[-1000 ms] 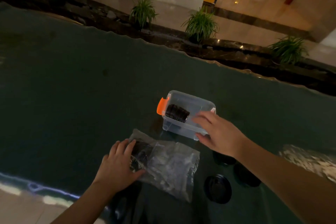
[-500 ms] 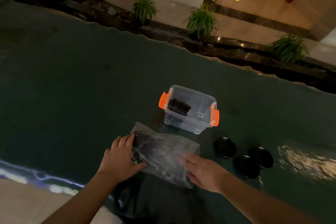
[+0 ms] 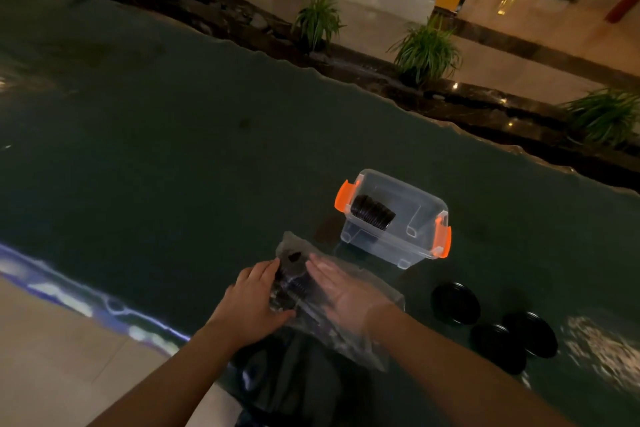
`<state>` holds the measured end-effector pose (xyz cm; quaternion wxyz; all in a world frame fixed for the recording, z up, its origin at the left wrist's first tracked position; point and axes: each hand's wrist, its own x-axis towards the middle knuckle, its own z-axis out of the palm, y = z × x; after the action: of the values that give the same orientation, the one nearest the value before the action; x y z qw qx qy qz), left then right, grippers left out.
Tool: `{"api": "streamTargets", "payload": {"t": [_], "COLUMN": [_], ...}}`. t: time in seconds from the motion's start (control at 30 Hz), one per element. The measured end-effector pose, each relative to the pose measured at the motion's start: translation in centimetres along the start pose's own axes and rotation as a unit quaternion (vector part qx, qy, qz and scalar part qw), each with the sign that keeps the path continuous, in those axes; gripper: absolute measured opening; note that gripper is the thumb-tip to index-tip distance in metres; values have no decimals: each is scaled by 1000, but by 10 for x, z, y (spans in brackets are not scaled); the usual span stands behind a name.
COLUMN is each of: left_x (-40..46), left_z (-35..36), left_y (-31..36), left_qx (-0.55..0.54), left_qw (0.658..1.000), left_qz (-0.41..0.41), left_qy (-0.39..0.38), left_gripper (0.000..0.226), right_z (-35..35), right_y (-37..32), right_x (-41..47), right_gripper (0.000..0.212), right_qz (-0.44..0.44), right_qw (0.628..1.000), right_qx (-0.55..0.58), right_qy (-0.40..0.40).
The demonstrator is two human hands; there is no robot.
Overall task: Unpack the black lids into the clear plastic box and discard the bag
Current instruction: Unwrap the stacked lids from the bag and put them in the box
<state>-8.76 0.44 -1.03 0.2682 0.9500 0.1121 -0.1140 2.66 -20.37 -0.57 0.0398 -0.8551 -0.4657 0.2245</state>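
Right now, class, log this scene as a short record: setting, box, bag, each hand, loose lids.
setting: dark green table
box: clear plastic box, orange latches, lidless, stack of black lids inside
bag: clear bag near table edge, lids still inside
left hand: left hand gripping the bagged lids
right hand: right hand inside the bag, fingers extended
loose lids: three loose lids right of the bag

Both hands (image 3: 294,298) press bag (image 3: 360,329) of lids (image 3: 292,282).

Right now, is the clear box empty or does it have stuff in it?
Not empty. The box has no lid on, and a stack of black lids lies on its side inside, by the left orange latch.
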Motion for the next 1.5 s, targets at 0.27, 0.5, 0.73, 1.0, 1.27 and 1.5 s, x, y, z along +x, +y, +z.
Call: {"api": "streamTargets", "payload": {"t": [0.27,0.5,0.73,1.0,1.27,1.5], "left_x": [1,2,4,4,15,16], "left_z": [-5,-6,-6,-4,-12,-9], "left_y": [0,-10,-13,-14,-7,-6], "left_qx": [-3,-25,-5,-13,-133,-102], "left_qw": [1000,1000,1000,1000,991,995], "left_qz": [8,0,10,12,34,9], "left_qy": [17,16,7,19,-1,-4], "left_gripper": [103,99,96,90,66,72], "right_z": [-17,-18,-29,-34,-27,-19], "right_y": [-10,-11,-14,-17,-21,-22], "right_x": [31,51,50,39,32,28], "right_gripper": [90,115,106,47,56,63], "right_qz": [-56,-74,-110,-100,-87,-75], "right_qw": [997,996,992,987,990,989], "right_qx": [-36,-32,-25,37,80,86], "right_qy": [28,33,58,121,82,93]}}
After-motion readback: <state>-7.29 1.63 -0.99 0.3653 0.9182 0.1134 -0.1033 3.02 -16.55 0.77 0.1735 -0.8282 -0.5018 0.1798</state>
